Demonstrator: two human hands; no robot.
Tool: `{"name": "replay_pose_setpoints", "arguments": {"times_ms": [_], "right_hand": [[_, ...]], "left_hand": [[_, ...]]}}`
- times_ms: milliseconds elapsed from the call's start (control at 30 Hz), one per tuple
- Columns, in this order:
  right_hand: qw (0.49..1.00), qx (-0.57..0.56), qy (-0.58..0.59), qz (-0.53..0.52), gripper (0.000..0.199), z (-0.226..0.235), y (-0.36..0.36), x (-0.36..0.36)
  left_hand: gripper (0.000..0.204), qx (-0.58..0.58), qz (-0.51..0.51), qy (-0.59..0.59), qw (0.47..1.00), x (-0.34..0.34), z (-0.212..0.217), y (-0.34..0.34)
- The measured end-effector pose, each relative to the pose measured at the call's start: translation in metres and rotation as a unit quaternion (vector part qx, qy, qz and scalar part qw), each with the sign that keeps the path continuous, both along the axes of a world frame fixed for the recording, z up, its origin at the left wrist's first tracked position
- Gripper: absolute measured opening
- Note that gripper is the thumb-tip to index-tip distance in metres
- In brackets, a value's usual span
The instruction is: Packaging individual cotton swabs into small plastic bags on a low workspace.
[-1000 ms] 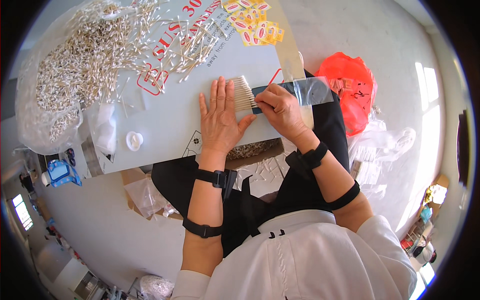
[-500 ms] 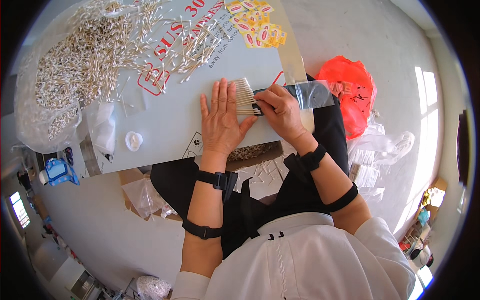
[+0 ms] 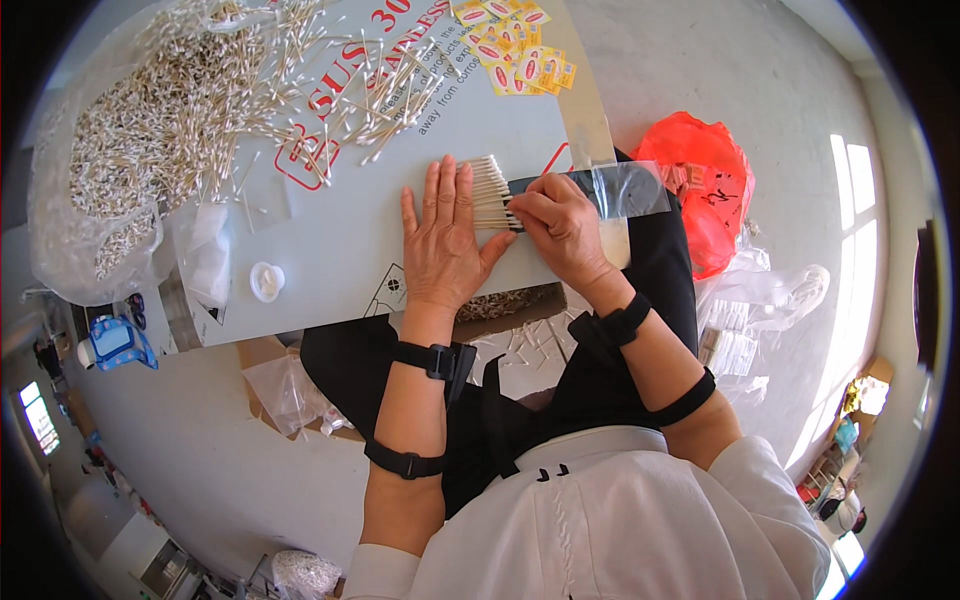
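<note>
A neat row of cotton swabs (image 3: 489, 185) lies side by side on the grey sheet-covered table. My left hand (image 3: 438, 240) rests flat over their left ends, fingers stretched out and together, thumb apart toward the lower swabs. At the swabs' right tips, the fingers of my right hand (image 3: 562, 225) are pinched together; whatever sits between them is hidden. Under that hand runs a dark flat strip (image 3: 572, 184), reaching right from the swab tips. A clear plastic bag (image 3: 632, 188) continues from it past the table's right edge.
Loose swabs (image 3: 390, 95) scatter from a big plastic bag of swabs (image 3: 160, 130) at far left. Yellow labels (image 3: 520, 60) lie at the far right, a small white cup (image 3: 267, 282) near the front edge. A red plastic bag (image 3: 695, 190) stands beyond the right edge.
My right hand's fingers have curled and shifted slightly at the swab tips, its knuckles a little lower. My left hand stays where it was.
</note>
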State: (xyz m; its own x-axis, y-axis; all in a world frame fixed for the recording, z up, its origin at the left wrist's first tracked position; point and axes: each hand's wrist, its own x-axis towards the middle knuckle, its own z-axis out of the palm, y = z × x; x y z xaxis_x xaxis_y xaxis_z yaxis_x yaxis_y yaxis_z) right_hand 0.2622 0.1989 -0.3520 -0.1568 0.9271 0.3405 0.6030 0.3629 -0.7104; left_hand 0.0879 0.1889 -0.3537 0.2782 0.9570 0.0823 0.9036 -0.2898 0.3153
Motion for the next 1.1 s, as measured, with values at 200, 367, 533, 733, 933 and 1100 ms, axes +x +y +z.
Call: {"name": "replay_pose_setpoints", "arguments": {"times_ms": [200, 367, 533, 733, 933, 1100], "right_hand": [[0.999, -0.023, 0.034, -0.015, 0.013, -0.002, 0.0, 0.0], [0.999, -0.039, 0.005, -0.013, 0.015, 0.001, 0.01, -0.003], [0.999, -0.039, -0.015, -0.009, 0.012, 0.001, 0.012, -0.004], [0.999, -0.021, -0.027, 0.01, 0.012, 0.0, 0.008, -0.003], [0.999, -0.038, 0.025, -0.02, 0.006, 0.001, 0.02, -0.008], [0.999, -0.039, -0.011, -0.021, 0.008, -0.002, 0.022, -0.007]], "left_hand": [[0.091, 0.002, -0.001, 0.002, 1.0, 0.0, 0.0, 0.0], [0.091, 0.004, 0.003, 0.003, 1.0, 0.0, -0.001, 0.0], [0.092, 0.003, 0.005, 0.004, 1.0, 0.0, -0.002, 0.0], [0.091, 0.0, 0.005, 0.002, 1.0, -0.001, 0.0, 0.001], [0.091, -0.002, 0.008, 0.001, 1.0, 0.001, 0.002, 0.0], [0.091, -0.002, 0.008, 0.005, 1.0, 0.002, 0.003, 0.001]]}}
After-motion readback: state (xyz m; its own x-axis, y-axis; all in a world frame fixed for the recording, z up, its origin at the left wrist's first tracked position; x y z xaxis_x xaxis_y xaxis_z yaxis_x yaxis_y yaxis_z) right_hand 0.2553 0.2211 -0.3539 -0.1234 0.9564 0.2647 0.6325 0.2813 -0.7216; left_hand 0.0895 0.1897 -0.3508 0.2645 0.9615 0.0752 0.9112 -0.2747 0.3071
